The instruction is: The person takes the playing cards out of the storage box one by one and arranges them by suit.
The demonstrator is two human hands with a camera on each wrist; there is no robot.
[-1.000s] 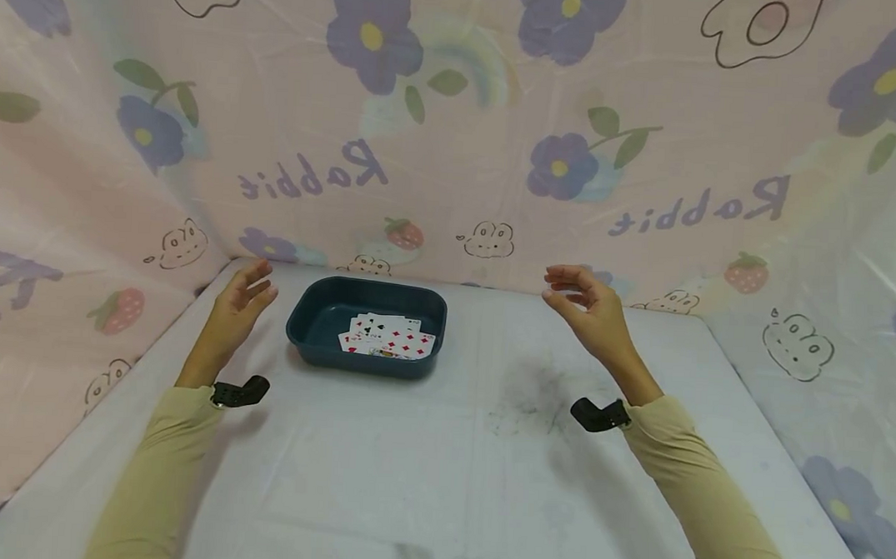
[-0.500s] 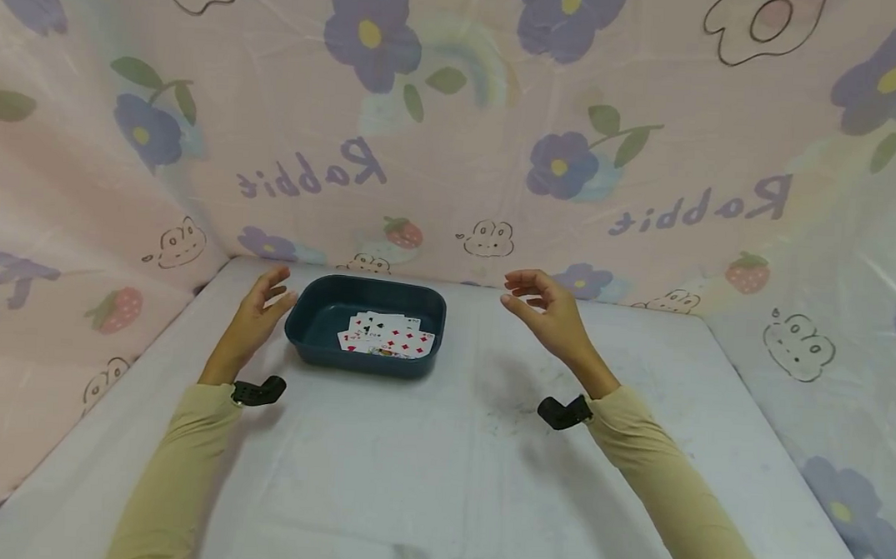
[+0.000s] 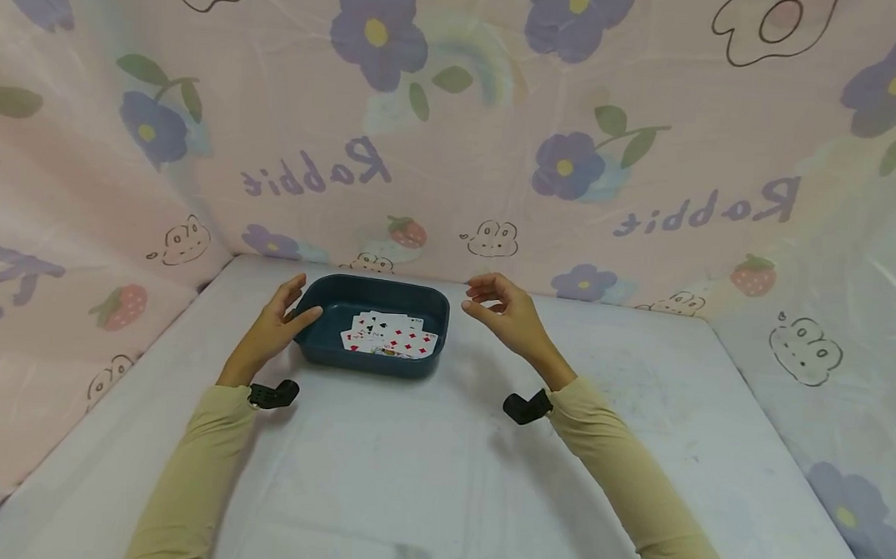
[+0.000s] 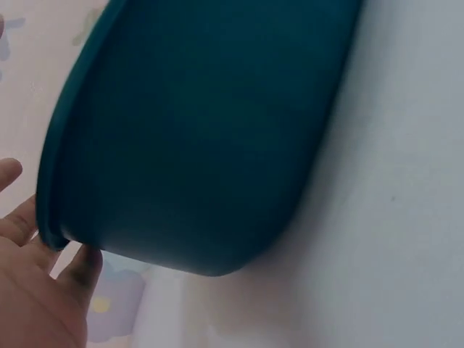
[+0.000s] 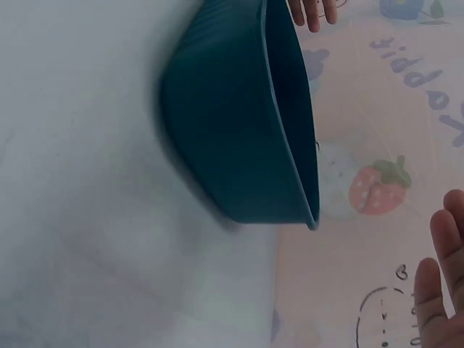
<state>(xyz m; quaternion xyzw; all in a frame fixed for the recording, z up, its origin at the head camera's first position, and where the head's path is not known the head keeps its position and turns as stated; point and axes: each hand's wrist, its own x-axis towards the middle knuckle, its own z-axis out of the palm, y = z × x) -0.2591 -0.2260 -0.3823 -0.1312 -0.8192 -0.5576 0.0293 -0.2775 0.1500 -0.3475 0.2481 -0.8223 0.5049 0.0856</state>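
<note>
A dark teal rectangular basin (image 3: pixel 369 364) stands on the white table, with several playing cards (image 3: pixel 393 337) lying face up and overlapping inside. At its left end is my left hand (image 3: pixel 269 330), thumb across the rim and fingers extended by the outer side. In the left wrist view those fingers (image 4: pixel 81 275) are close beside the basin's rim (image 4: pixel 49 159); whether they press on it I cannot tell. To the right of the basin my right hand (image 3: pixel 514 316) hovers, apart from it, its fingers loosely bent around nothing.
The white table surface (image 3: pixel 379 477) extends in front of the basin and to its right, with grey smudges. A pink curtain (image 3: pixel 454 130) printed with flowers and rabbits hangs behind and along both sides. Black camera mounts (image 3: pixel 528 408) sit on both wrists.
Both hands have moved inward toward the basin, the left one rightward up to its left end and the right one leftward. The basin and cards stay in place.
</note>
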